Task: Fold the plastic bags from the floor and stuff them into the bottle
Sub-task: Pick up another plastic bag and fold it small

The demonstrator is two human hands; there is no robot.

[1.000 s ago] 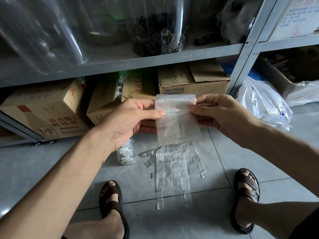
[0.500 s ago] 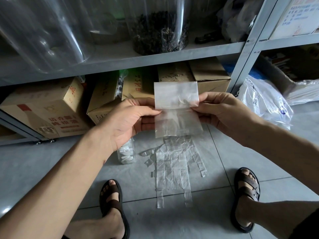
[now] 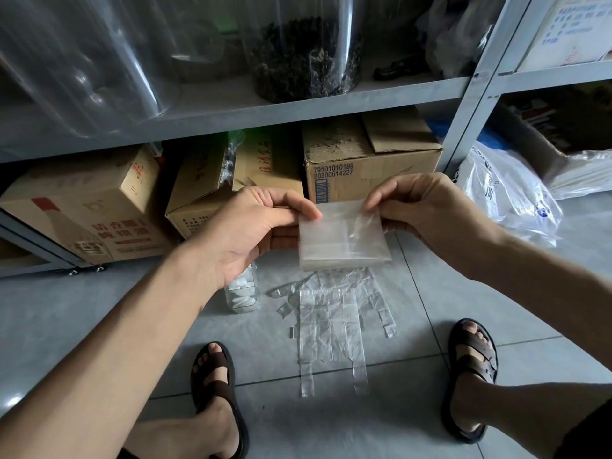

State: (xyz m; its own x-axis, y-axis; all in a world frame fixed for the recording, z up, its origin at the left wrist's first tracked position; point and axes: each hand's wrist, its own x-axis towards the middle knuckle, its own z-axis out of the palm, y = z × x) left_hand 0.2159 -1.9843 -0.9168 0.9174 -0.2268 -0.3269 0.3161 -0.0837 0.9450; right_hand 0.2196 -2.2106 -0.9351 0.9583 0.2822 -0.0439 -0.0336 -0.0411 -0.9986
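Note:
I hold a clear plastic bag [image 3: 342,238], folded into a small flat rectangle, in the air above the floor. My left hand [image 3: 251,231] pinches its upper left corner and my right hand [image 3: 427,210] pinches its upper right corner. Below it, more clear plastic bags [image 3: 331,326] lie flat on the grey tiles with their handle strips pointing toward me. A small clear bottle [image 3: 241,294] with white folded bags inside stands on the floor under my left wrist, partly hidden by it.
Cardboard boxes [image 3: 371,167] sit under a grey metal shelf [image 3: 231,117] right behind the hands. A white printed plastic bag [image 3: 503,193] lies at the right by the shelf post. My two sandalled feet [image 3: 215,382] flank the bags on the floor.
The bag's upper half, held upright half a second ago, has been folded down onto the lower half, leaving a shorter, thicker rectangle. Both hands stayed at its top corners.

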